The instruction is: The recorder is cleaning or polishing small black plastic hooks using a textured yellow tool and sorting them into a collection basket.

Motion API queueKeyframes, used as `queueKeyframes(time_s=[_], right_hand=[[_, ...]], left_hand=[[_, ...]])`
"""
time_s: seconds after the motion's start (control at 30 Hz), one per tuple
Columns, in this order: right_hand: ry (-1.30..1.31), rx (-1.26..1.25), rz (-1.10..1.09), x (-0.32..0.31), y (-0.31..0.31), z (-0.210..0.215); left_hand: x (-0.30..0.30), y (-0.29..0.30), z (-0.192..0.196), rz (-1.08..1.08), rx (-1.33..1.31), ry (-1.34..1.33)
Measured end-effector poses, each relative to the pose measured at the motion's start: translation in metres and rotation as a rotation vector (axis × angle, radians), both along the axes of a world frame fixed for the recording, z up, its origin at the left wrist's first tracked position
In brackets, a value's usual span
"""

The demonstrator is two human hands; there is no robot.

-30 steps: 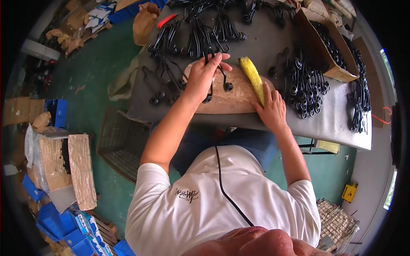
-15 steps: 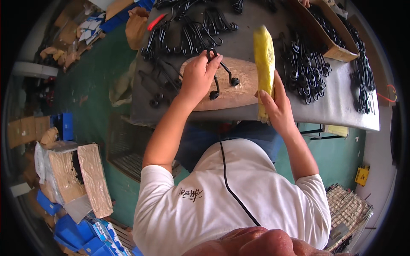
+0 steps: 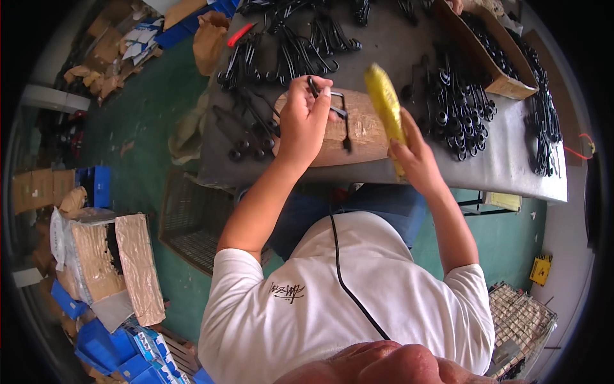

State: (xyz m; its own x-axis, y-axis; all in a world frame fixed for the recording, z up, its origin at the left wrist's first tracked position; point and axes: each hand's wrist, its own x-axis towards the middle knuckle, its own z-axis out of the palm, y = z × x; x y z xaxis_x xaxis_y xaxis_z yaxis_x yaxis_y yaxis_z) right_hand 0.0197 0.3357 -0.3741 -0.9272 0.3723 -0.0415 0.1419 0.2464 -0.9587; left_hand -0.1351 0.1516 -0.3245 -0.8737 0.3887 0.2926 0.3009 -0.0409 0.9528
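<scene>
In the head view, the person's left hand [image 3: 304, 121] is clamped on a bent black rod [image 3: 347, 128] above a brown board [image 3: 369, 133]; the right hand [image 3: 416, 155] grips a tilted yellow bar [image 3: 384, 96] by its lower part.

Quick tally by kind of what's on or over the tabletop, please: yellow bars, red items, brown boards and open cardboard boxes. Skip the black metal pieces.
Yellow bar, in the right hand: 1
Red item: 1
Brown board: 1
Open cardboard box: 1
Total: 4
</scene>
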Motion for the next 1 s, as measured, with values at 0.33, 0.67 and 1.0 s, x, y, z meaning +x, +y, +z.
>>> queueKeyframes(time_s=[0.33,0.67,1.0], right_hand=[[-0.068,0.283,0.11,0.0,-0.031,0.014],[-0.055,0.544,-0.012,-0.011,0.0,-0.02],[0.108,1.173,-0.379,-0.055,0.078,0.013]], left_hand=[[0.017,0.009,0.005,0.052,-0.252,0.464],[-0.027,-0.022,-0.011,0.263,0.066,0.16],[-0.12,-0.109,-0.06,0.68,-0.719,0.64]])
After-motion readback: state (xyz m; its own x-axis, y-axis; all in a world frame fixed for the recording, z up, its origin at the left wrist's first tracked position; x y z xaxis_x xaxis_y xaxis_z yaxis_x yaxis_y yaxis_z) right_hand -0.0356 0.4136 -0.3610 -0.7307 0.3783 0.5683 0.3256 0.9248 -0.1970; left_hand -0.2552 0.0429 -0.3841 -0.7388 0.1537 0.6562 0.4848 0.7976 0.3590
